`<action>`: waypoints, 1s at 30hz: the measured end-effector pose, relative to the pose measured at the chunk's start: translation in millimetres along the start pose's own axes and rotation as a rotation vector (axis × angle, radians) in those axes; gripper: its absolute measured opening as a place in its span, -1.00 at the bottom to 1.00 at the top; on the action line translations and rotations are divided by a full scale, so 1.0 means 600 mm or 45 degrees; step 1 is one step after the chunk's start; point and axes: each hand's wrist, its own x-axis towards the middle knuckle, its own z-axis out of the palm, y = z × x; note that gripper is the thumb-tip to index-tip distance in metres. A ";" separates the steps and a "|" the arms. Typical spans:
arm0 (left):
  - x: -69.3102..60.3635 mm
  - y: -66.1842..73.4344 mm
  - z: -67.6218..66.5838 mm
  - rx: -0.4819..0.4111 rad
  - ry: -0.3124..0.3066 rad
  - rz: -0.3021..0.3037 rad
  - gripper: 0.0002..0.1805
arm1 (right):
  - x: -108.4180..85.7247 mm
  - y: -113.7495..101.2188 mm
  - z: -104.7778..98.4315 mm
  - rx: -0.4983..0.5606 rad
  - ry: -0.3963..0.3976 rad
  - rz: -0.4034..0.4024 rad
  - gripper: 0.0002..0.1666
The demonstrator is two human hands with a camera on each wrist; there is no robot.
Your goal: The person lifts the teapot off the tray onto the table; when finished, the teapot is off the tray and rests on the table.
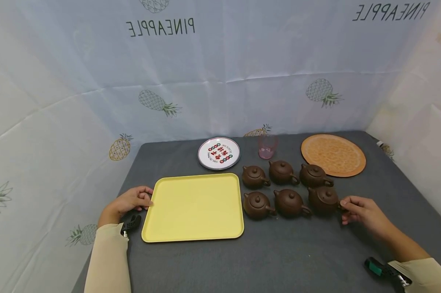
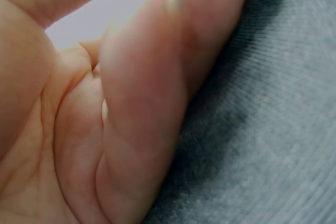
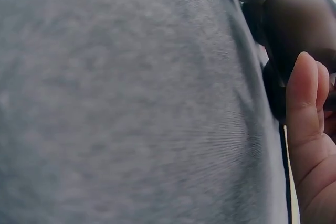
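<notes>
A yellow rectangular tray (image 1: 195, 209) lies flat on the grey cloth. My left hand (image 1: 134, 200) is at its left edge, with thumb and curled fingers at the rim; the left wrist view shows curled fingers (image 2: 142, 87) close to the cloth, but not the tray. Right of the tray stand several small dark brown lidded teapots in two rows. My right hand (image 1: 361, 211) pinches the handle of the front-row right teapot (image 1: 323, 199), which touches or nearly touches the teapot (image 1: 313, 176) behind it. Only part of a brown teapot (image 3: 299, 24) shows beyond the right fingertips.
Behind the tray is a white plate (image 1: 219, 153) with red characters. A pinkish clear cup (image 1: 267, 148) stands right of it. An orange-brown round mat (image 1: 333, 154) lies at the back right, close to the back teapots. A pineapple-print cloth (image 1: 220, 53) hangs behind the table.
</notes>
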 end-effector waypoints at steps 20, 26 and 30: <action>-0.007 0.001 -0.002 0.022 0.010 -0.017 -0.45 | 0.000 0.015 0.006 0.002 -0.012 0.146 -0.61; -0.006 0.002 -0.002 0.004 0.004 -0.047 -0.45 | 0.005 0.015 0.004 -0.118 -0.020 0.139 -0.63; -0.008 0.013 0.003 0.055 0.005 -0.084 -0.44 | 0.008 0.019 -0.003 -0.313 0.036 0.106 -0.66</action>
